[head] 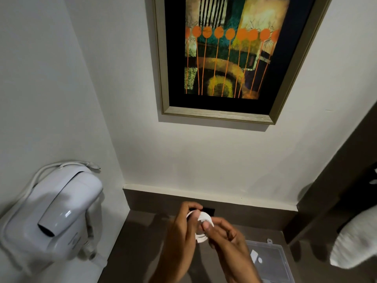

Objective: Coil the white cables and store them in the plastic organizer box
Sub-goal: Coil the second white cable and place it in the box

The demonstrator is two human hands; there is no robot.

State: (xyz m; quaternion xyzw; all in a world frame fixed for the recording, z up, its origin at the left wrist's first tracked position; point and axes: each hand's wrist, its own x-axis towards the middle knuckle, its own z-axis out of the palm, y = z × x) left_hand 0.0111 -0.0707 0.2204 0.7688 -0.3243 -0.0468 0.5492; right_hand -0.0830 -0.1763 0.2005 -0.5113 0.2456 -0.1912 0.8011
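Observation:
A white cable [201, 227], wound into a small coil, is held up between both hands above the dark counter. My left hand [181, 231] grips the coil's left side, fingers curled over its top. My right hand [224, 234] pinches the coil's right side with thumb and fingers. The clear plastic organizer box [271, 260] lies on the counter at the lower right, partly hidden behind my right forearm, with small white pieces visible through it.
A white wall-mounted hair dryer [55, 219] with its cord hangs at the left. A framed painting [228, 56] is on the wall ahead. A rolled white towel [355, 242] sits at the right edge. The dark counter [142, 242] runs along the wall.

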